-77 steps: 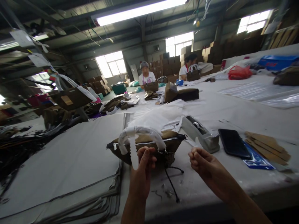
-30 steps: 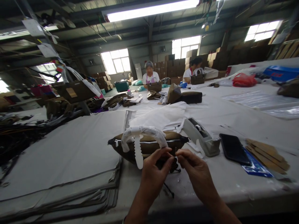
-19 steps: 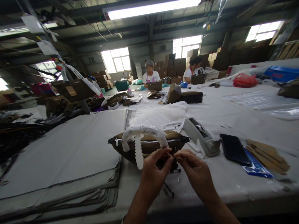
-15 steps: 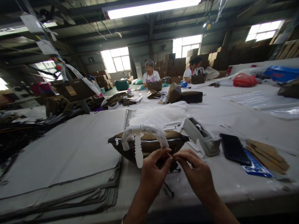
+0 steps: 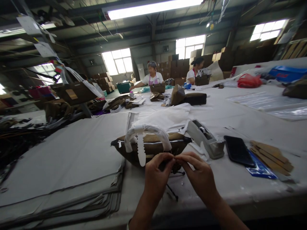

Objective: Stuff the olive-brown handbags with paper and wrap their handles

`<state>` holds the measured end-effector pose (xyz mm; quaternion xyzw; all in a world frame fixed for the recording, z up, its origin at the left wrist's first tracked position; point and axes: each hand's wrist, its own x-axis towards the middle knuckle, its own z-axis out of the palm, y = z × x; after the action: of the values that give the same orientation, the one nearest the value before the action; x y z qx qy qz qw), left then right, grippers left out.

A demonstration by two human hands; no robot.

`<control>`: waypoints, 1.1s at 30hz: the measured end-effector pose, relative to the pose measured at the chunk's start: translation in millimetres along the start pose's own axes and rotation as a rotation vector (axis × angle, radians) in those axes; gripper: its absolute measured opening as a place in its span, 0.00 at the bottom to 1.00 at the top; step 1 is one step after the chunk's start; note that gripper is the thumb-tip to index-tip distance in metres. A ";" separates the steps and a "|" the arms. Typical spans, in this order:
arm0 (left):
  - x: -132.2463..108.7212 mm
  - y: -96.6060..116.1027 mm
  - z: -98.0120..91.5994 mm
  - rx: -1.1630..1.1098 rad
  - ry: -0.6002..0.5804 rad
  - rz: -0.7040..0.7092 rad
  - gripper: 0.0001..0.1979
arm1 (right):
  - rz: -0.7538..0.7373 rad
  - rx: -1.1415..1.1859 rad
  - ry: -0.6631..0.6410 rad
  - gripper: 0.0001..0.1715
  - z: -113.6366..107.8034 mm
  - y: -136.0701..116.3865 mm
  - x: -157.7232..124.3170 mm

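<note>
In the head view an olive-brown handbag (image 5: 153, 142) with a silver zip lies in front of me, its handles (image 5: 155, 128) wrapped in white. A notched white strip (image 5: 141, 150) hangs from the handle. Before the bag's right half, my left hand (image 5: 158, 171) pinches with thumb and forefinger. My right hand (image 5: 196, 167) is closed in a pinch too, its fingertips meeting the left ones. What sits between the fingertips is too small to make out. Below them a dark cord (image 5: 173, 191) lies on the table, and something dark and bunched shows behind the fingers.
Right of the bag stand a grey tape dispenser (image 5: 206, 140) and a black phone (image 5: 238, 150), beside brown card pieces (image 5: 272, 156) and a blue packet (image 5: 261, 169). A stack of grey-white sheets (image 5: 72, 153) covers the left. Two people sit across the table with bags.
My fingertips have come together and shifted slightly left. Across the table, one person has stretched an arm out to the side. The bag has stayed in place.
</note>
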<state>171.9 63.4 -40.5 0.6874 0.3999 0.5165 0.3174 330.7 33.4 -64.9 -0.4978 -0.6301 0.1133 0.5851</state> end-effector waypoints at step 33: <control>-12.6 -30.4 -11.8 -0.716 -0.024 -0.732 0.34 | 0.551 -0.179 -0.121 0.16 38.5 129.4 213.2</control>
<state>152.0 67.1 -69.0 0.3564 0.4086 0.4682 0.6978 400.4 274.3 -36.8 -0.6920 -0.5126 0.2412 0.4474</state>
